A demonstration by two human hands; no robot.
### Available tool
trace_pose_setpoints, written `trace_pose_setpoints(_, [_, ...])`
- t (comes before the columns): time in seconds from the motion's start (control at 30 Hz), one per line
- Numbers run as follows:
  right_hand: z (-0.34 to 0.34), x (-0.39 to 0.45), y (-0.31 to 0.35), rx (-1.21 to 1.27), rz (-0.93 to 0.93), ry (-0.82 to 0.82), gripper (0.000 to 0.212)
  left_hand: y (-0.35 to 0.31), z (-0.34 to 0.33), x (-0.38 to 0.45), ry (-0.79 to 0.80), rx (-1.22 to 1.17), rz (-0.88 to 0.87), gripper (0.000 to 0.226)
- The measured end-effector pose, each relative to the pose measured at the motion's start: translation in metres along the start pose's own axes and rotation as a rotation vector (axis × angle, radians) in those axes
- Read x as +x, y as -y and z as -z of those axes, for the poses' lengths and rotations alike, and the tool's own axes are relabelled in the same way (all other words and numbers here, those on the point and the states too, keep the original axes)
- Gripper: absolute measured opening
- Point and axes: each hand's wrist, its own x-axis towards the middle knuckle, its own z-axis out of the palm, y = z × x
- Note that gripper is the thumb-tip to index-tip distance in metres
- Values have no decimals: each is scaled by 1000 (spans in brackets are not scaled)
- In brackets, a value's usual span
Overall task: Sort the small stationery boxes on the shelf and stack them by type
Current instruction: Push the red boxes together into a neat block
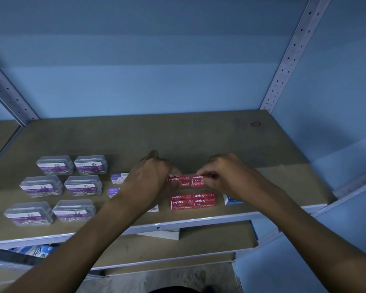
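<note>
My left hand (pixel 151 176) pinches a red staples box (pixel 178 179) and my right hand (pixel 224 174) pinches a second red staples box (pixel 201 177); both rest on other red boxes (pixel 186 184) in a back stack. A front stack of red staples boxes (pixel 192 201) sits near the shelf's edge. Several clear paper clip boxes (pixel 82 185) stand in rows at the left. Small white-and-purple boxes (pixel 116 178) lie partly hidden behind my left forearm. A blue-and-white box (pixel 230 200) shows under my right wrist.
The brown shelf board (pixel 199 140) has bare room behind the boxes, with a blue wall behind. Perforated metal uprights (pixel 292 56) rise at both sides. A lower shelf (pixel 199 240) holds a white box (pixel 163 233) and blue packets at the left.
</note>
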Motion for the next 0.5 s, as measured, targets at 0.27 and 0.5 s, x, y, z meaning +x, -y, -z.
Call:
trace_pose_setpoints(0.27, [-9, -11, -1, -37, 19, 49, 27, -6, -9, -9, 47, 72, -47, 26])
trace_pose_setpoints(0.5, [-15, -12, -3, -37, 20, 68, 30, -8, -13, -10, 110, 75, -51, 26])
